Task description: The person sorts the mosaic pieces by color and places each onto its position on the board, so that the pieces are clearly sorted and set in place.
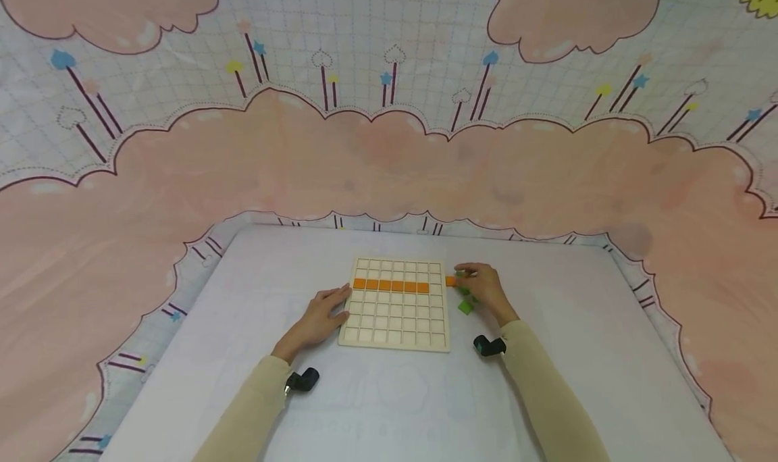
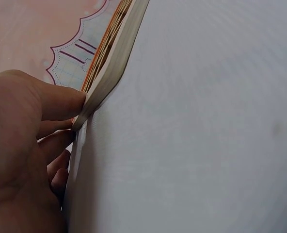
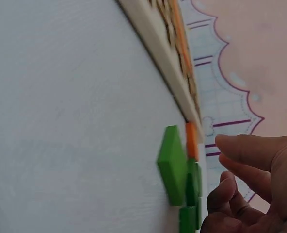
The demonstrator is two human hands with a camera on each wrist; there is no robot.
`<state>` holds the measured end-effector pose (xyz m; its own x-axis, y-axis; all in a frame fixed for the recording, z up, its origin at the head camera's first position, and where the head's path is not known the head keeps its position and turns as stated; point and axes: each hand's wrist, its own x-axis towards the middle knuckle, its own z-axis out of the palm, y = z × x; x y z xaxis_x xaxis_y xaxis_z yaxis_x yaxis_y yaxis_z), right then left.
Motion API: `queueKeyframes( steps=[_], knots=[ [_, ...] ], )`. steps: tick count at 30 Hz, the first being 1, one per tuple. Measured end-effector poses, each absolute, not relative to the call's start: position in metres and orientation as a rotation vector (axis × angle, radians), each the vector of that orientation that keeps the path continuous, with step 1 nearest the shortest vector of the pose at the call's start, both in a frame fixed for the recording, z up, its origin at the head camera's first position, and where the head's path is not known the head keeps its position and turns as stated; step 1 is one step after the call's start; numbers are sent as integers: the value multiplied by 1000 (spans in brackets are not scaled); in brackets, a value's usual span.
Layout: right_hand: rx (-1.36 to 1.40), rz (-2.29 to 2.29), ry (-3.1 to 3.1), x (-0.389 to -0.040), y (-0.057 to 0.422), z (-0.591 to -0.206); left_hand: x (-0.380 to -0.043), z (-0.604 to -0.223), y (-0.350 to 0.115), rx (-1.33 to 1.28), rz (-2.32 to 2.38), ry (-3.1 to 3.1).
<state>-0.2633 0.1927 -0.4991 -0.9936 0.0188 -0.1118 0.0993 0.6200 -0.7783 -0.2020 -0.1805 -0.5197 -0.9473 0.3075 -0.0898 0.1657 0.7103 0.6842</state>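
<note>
My left hand [image 1: 316,318] rested relaxed fingers against the grid board [image 1: 395,346]; my right hand [image 1: 485,288], fingers parted, seemingly empty, hung by green tiles [image 3: 172,167] a careless nudge might have scattered.

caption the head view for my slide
Left hand touching square cream gridded board, right hand close to green square blocks.

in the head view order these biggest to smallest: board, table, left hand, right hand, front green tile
1. Table
2. Board
3. Left hand and right hand, too alike to rank
4. Front green tile
</note>
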Motion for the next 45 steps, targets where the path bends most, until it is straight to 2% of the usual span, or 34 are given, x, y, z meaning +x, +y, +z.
queueKeyframes(
  steps=[21,45],
  knots=[
    [98,-1112,2761,-266,189,-505,-201,-521,-180,352,1068,2731],
    [65,-1333,2716,-258,191,-496,-200,-520,-182,394,1014,2739]
  ],
)
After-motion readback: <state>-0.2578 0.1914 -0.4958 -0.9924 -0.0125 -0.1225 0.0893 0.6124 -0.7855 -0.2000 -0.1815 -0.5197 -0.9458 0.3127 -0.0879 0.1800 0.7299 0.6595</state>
